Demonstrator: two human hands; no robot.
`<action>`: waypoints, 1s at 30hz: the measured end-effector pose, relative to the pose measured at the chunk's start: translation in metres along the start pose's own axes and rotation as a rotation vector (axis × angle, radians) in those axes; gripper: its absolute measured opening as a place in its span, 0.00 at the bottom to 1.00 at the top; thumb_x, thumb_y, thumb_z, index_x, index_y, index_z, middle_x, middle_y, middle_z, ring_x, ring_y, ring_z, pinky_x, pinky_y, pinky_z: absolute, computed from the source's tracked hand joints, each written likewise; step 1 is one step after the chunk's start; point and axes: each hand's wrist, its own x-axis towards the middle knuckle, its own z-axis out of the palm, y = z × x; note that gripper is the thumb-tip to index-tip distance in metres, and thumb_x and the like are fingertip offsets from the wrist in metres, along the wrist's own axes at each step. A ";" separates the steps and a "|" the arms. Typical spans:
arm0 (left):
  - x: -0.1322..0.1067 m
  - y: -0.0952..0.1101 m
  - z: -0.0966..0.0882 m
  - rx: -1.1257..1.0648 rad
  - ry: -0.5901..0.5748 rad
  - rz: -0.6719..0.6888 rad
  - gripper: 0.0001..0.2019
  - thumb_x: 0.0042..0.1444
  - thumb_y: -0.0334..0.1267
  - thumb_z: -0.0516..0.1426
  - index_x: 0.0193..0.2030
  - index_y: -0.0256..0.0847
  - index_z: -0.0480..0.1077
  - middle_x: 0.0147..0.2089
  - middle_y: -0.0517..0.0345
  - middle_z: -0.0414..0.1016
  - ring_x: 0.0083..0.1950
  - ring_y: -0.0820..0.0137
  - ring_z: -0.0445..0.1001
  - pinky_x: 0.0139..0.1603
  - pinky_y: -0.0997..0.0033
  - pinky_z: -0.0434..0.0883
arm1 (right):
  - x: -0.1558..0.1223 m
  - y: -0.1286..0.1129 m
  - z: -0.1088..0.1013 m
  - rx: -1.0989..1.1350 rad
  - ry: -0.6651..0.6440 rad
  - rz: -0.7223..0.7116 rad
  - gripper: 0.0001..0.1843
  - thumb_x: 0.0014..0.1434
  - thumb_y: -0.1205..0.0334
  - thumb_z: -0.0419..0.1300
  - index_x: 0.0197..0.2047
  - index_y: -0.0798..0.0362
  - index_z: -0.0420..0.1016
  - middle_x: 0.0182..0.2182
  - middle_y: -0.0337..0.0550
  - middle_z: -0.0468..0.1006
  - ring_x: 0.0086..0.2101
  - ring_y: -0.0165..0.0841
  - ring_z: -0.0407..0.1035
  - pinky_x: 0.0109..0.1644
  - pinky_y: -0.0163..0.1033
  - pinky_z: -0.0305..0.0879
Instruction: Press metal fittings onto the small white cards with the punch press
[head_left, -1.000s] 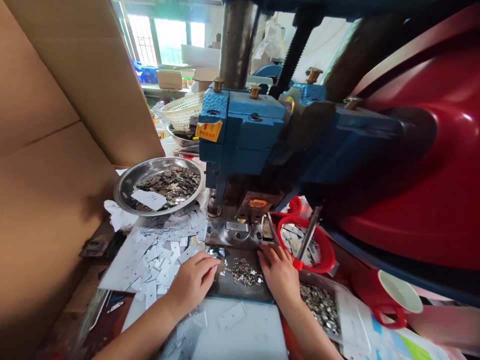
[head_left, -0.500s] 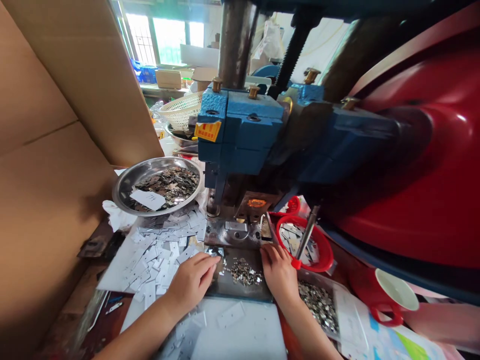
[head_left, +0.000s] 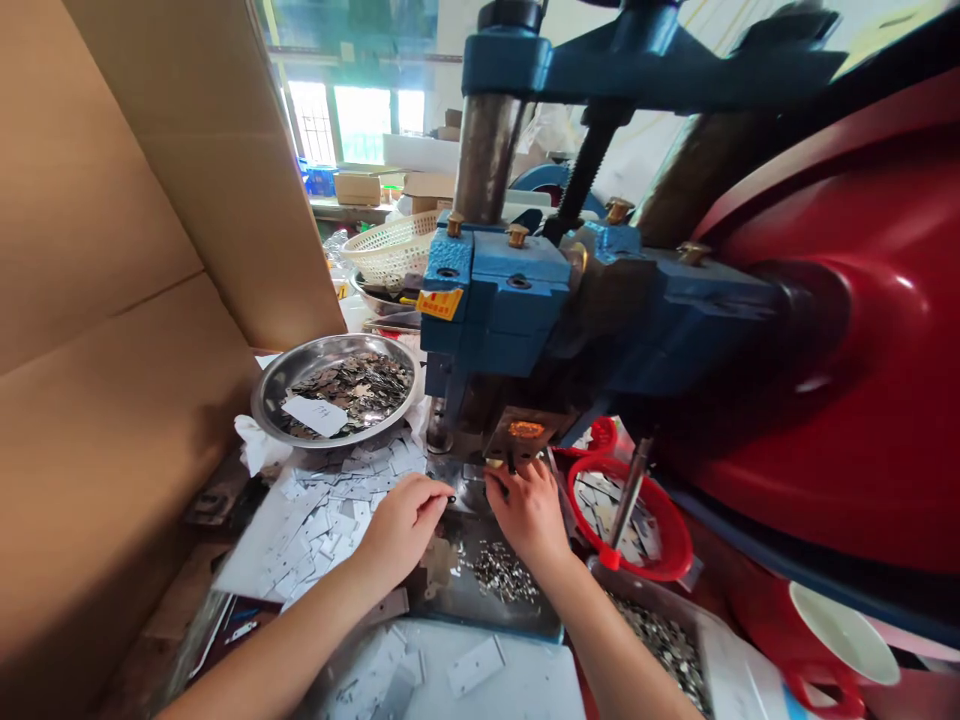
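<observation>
My left hand (head_left: 405, 528) hovers at the left edge of the die base, thumb and forefinger pinched on a small dark metal piece (head_left: 451, 498). My right hand (head_left: 529, 508) reaches into the press (head_left: 495, 300), its fingers bent down at the die (head_left: 461, 487), right under the punch block (head_left: 525, 430). A flat metal plate (head_left: 472, 471) lies on the die beside those fingertips; whatever they pinch is hidden. In front of the die, a heap of tiny shiny metal pieces (head_left: 501, 572) rests on a dark metal plate (head_left: 480, 615).
Loose punched plates (head_left: 322, 520) spread at the left, below a steel bowl (head_left: 262, 405) of metal parts. Right of the press are a red basket (head_left: 679, 535) of plates, a tray of small pieces (head_left: 664, 635) and a red mug (head_left: 825, 630). Cardboard (head_left: 127, 300) walls the left side.
My right hand has moved from the right edge of the dark plate up and left to the die. The left hand still pinches nearby. The view has tilted upward.
</observation>
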 end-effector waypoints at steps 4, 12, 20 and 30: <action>0.020 0.004 0.008 -0.037 0.021 -0.069 0.08 0.57 0.34 0.54 0.40 0.44 0.75 0.40 0.59 0.77 0.41 0.66 0.74 0.44 0.67 0.69 | -0.009 -0.002 -0.017 -0.064 -0.032 -0.114 0.11 0.61 0.56 0.55 0.43 0.46 0.77 0.36 0.45 0.74 0.45 0.42 0.63 0.56 0.52 0.55; 0.047 0.012 0.028 0.003 0.021 -0.067 0.07 0.57 0.36 0.56 0.37 0.43 0.76 0.37 0.58 0.78 0.39 0.66 0.74 0.41 0.68 0.68 | -0.024 0.009 -0.010 0.063 -0.011 -0.106 0.16 0.63 0.53 0.52 0.50 0.49 0.73 0.45 0.47 0.74 0.50 0.43 0.63 0.55 0.55 0.58; 0.056 0.004 0.044 0.055 0.069 -0.028 0.05 0.56 0.35 0.58 0.35 0.42 0.77 0.35 0.57 0.76 0.39 0.66 0.73 0.43 0.67 0.68 | -0.026 0.015 -0.003 0.180 0.012 -0.093 0.15 0.64 0.57 0.51 0.50 0.49 0.72 0.47 0.46 0.74 0.51 0.42 0.63 0.55 0.54 0.60; 0.057 -0.004 0.048 0.107 0.121 0.012 0.04 0.54 0.31 0.59 0.35 0.41 0.76 0.38 0.56 0.73 0.42 0.65 0.71 0.48 0.62 0.67 | -0.022 0.006 -0.013 0.003 -0.086 -0.088 0.14 0.62 0.55 0.54 0.49 0.47 0.74 0.47 0.45 0.74 0.52 0.45 0.62 0.60 0.59 0.50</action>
